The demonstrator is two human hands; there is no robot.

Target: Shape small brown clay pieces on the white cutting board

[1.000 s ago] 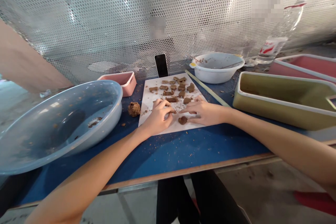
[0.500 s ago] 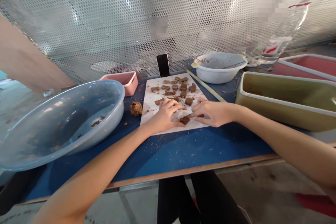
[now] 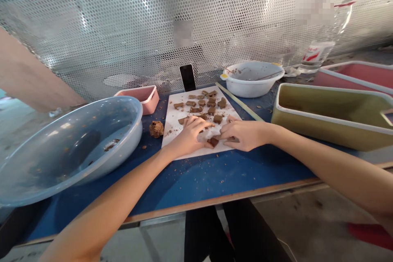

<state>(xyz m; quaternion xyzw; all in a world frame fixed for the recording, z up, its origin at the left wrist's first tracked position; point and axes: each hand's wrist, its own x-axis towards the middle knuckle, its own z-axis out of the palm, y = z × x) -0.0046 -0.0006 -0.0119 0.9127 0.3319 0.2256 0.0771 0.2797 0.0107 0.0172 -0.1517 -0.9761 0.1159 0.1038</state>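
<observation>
A small brown clay piece (image 3: 213,142) lies near the front of a white board (image 3: 190,154). My left hand (image 3: 188,136) curves about it with the thumb against its edge, steadying it; the other fingers reach over the board. My right hand (image 3: 248,133) comes in from the right, fingers pinched beside the same piece. A thin, dark thing shows between these fingers, too small to name. Several more brown clay pieces (image 3: 211,111), some block-like and some bone-like, are spread over the board behind my hands, among crumbs.
Left stands a large blue basin (image 3: 135,120), with a clay lump (image 3: 156,129) and a pink box (image 3: 152,102) nearby. A phone (image 3: 187,77) leans behind the board. A pale stick (image 3: 239,102), a white basin (image 3: 253,86), a green bin (image 3: 319,125) and a bottle (image 3: 316,55) are right.
The view has shifted slightly. Both hands stay at the same clay piece; the right fingers have moved a little, and the piece looks slightly turned.
</observation>
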